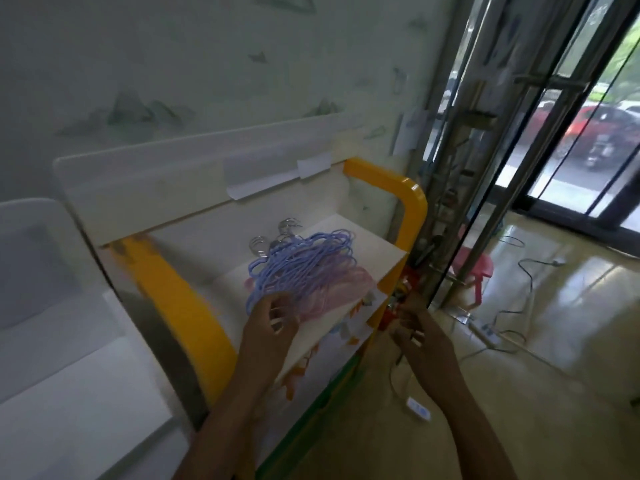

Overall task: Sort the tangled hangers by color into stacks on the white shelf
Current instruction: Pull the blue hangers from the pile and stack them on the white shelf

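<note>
Fingers (277, 315) touch blue hangers (301, 268) piled over pink hangers (341, 289) on white shelf (374, 240).

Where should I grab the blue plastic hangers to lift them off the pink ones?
Probably grab the blue plastic hangers by their near lower bars, coming from the front edge of the white shelf. That end faces you, beside the left hand, while the metal hooks point at the back wall.

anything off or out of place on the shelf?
Yes. The blue hangers lie in a tangle across the pink hangers on the white shelf, so the colors overlap rather than forming separate stacks. The left hand is at the pile's front edge; the frame is blurred.
</note>
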Tool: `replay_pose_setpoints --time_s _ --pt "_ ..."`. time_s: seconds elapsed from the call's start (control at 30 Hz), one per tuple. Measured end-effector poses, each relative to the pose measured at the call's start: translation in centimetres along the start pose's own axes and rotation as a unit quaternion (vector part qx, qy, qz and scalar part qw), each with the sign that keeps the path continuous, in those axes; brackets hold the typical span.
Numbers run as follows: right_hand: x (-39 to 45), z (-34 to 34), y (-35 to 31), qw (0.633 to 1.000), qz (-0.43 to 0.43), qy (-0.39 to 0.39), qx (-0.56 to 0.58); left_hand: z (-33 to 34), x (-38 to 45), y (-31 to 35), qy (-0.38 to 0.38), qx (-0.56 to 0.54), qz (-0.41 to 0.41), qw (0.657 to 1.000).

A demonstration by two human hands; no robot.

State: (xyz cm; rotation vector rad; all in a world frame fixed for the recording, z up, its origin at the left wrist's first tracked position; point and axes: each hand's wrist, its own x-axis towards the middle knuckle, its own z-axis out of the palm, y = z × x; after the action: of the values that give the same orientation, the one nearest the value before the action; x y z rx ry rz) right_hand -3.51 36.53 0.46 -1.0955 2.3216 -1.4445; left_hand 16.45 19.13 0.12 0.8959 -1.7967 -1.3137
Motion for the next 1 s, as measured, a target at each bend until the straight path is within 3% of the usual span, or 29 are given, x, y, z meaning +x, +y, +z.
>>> replay_pose_setpoints --time_s 0.3,0.53,0.87,1.0 --pt "9.4 2.7 1.8 0.997 0.010 -0.056 0.042 0.9 5.9 -3.0 0.105 -0.021 -0.040 0.993" --pt "16.8 6.6 3.0 0.987 -0.037 -0.150 0.036 1.9 8.3 -5.0 0.176 0.016 -0.081 0.981" --pt "26.2 9.5 3.1 0.944 -0.097 -0.311 0.056 4.1 9.9 -7.5 0.325 0.117 -0.190 0.919" --pt "27.5 10.4 3.9 0.932 -0.118 -0.337 0.066 4.7 10.1 -8.3 0.376 0.195 -0.210 0.881"
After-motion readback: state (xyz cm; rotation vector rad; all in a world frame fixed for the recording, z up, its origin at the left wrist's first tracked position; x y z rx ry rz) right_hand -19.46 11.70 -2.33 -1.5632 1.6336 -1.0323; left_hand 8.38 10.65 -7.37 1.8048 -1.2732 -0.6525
